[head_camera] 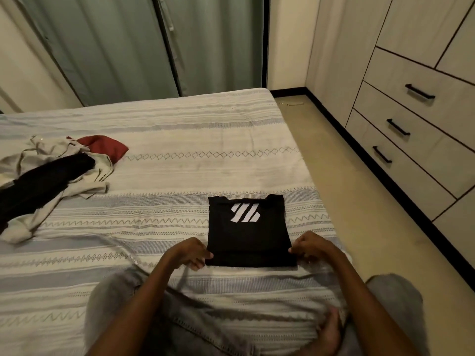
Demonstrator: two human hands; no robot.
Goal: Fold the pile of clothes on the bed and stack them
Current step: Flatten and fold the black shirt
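Observation:
A black T-shirt (248,233) with a white striped logo lies folded into a neat rectangle on the striped bed (180,176), close in front of me. My left hand (189,254) pinches its near left corner. My right hand (309,246) pinches the near right corner. At the left edge of the bed sits an unfolded pile: a beige garment (51,163), a black garment (38,186) across it, and a dark red piece (105,146) behind.
My knees in grey jeans (123,299) rest on the bed's near edge. A wardrobe with black-handled drawers (411,111) runs along the right, past a strip of floor (347,188). Green curtains (128,47) hang behind the bed.

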